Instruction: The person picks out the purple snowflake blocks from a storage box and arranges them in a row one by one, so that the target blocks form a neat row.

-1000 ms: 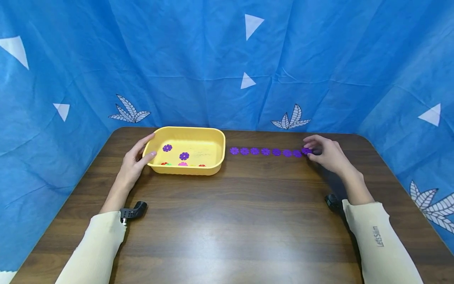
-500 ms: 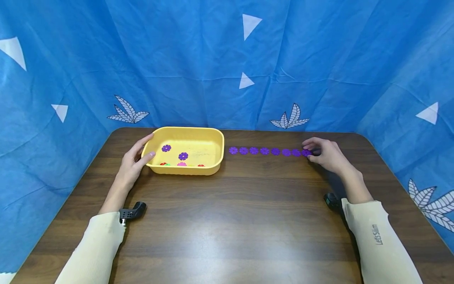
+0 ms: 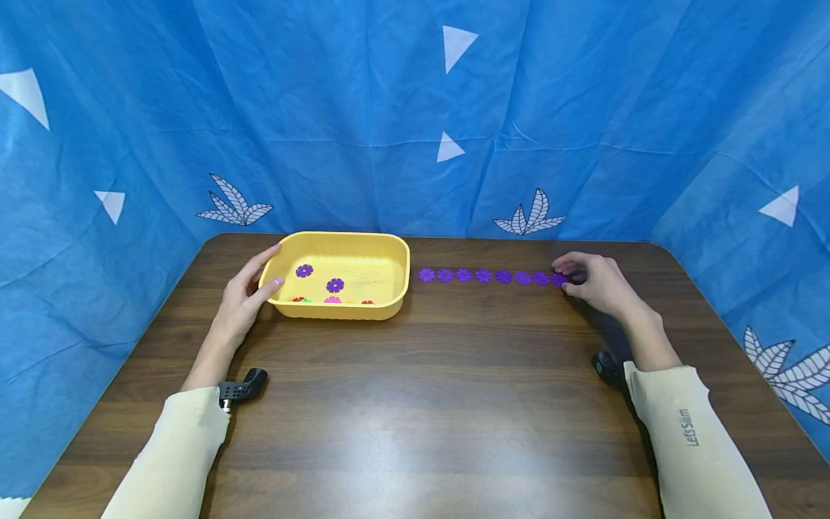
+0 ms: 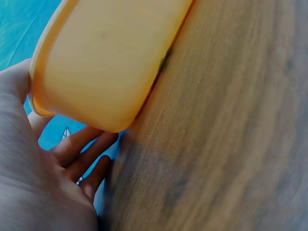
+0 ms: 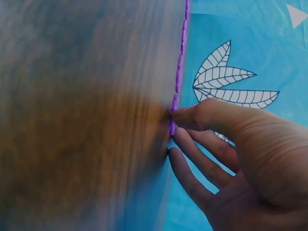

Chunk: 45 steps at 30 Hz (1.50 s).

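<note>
A yellow plastic basket (image 3: 337,311) stands at the back left of the table. My left hand (image 3: 241,297) holds its left end, thumb over the rim and the other fingers against the outside wall. Inside lie two purple flower-shaped discs, one of them a flat notched disc (image 3: 335,286) near the middle. My right hand (image 3: 599,285) pinches a purple flower disc (image 3: 560,280) at the right end of a straight row of purple flower discs (image 3: 483,276). In the right wrist view the thumb and fingertips are at this disc (image 5: 173,126), which lies flat at table level.
Along the basket's near inner wall, a pink disc (image 3: 333,300) and bits of red, green and yellow show, partly hidden by the rim. The brown wooden table (image 3: 415,389) ends at the back against a blue cloth (image 3: 363,180) printed with leaves and triangles.
My right hand has lowered the purple flower disc slightly, bringing it flat and in line with the row's right end. The left hand has stayed on the basket.
</note>
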Motion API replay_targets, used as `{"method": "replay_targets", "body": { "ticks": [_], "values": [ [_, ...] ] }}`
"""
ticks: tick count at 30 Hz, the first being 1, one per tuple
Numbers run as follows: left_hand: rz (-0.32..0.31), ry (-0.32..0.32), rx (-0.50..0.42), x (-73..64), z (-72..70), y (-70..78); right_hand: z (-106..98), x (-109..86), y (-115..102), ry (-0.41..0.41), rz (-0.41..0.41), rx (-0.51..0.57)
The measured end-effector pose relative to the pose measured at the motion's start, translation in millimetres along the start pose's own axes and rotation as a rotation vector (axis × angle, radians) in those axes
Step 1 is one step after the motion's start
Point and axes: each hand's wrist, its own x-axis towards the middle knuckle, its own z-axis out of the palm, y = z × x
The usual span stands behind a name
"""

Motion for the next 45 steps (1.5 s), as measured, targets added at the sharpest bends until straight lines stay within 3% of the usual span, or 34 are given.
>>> {"method": "replay_targets", "body": {
  "ticks": [9,16,32,39,45],
  "values": [
    [0.006,0.001,-0.009,-2.9,0.6,-3.4,2,5.0,-7,0.117,-0.034,-0.014],
    [0.008,0.010,-0.010,-3.9,0.2,-6.7,10,18.0,-24,0.209,-0.065,-0.038],
    [0.021,0.007,-0.023,-1.7,0.0,-0.4,46,65.6,-94,0.303,-0.186,0.090],
    [0.025,0.010,-0.019,-1.7,0.2,0.6,66,78.8,-128,0.370,-0.178,0.155],
    [0.024,0.008,-0.010,-0.1,0.6,-0.3,79,88.0,-159,0.380,-0.181,0.231]
  ]
}}
